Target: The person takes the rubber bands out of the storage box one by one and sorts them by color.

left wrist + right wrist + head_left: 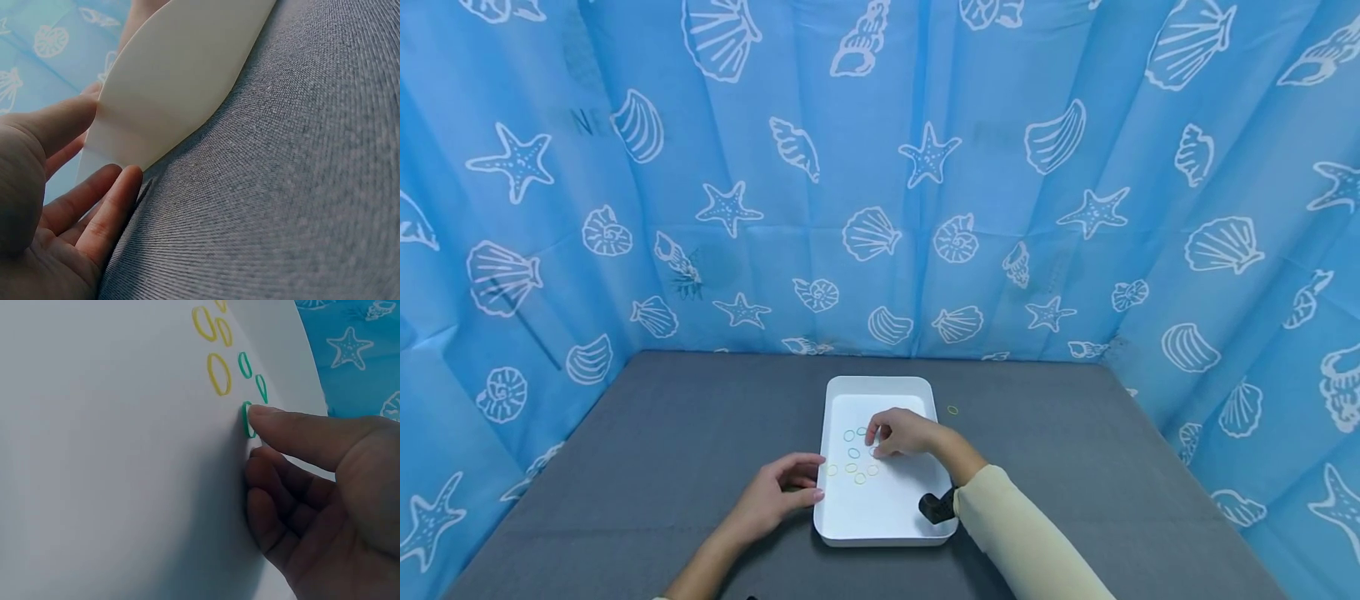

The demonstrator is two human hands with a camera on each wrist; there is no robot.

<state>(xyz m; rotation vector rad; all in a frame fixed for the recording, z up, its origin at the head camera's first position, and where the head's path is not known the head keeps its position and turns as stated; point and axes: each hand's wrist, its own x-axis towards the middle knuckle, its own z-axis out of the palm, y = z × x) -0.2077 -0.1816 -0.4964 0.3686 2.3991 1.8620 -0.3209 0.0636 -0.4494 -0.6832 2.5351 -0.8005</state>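
Note:
A white rectangular tray (887, 529) lies on the grey cloth, with several small rubber bands spread over its floor. My left hand (782, 490) is at the tray's left side, fingertips and thumb touching its outer wall and rim. In the left wrist view the fingertips (132, 178) rest low on that wall. My right hand (904, 433) reaches over the tray floor with bent fingers and a gap between thumb and fingertips. Its thumb tip overlaps a green rubber band (246, 419) in the right wrist view. Nearby lie more green bands (244, 365) and a yellow rubber band (219, 375).
One yellow rubber band (952, 410) lies on the grey tabletop (1037, 467), just right of the tray. A blue curtain (880, 175) with white shells and starfish stands behind and at both sides. A black wrist camera (936, 507) hangs over the tray's right edge.

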